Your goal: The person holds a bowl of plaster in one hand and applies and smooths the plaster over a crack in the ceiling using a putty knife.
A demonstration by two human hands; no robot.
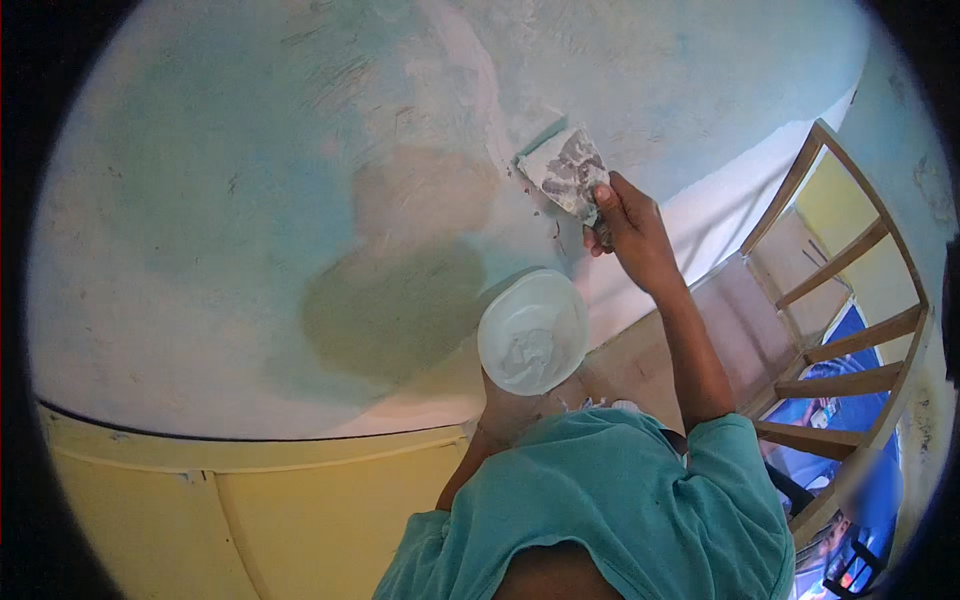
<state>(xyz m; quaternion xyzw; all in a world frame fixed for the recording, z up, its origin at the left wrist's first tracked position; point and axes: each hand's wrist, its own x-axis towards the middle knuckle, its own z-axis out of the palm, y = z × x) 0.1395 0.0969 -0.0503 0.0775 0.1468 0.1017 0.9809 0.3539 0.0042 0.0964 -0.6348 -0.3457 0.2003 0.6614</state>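
Note:
My right hand (630,225) is closed round a broad putty knife (566,172), its blade smeared with white filler. The blade's far edge lies against or very close to the wall (300,120), beside a pale filled strip (470,60). Below it, a round whitish plastic bowl (533,345) tilts toward me with some white paste (530,350) at the bottom. My left forearm (485,440) rises to the bowl, and my left hand holds it from beneath; most of the fingers are hidden behind it.
A wooden ladder (835,385) stands at the right. Beyond its rungs is a blue printed sheet (850,410). Yellow panelling (340,510) runs below the wall at the lower left. The wall is patchy green and white, with shadows cast on it.

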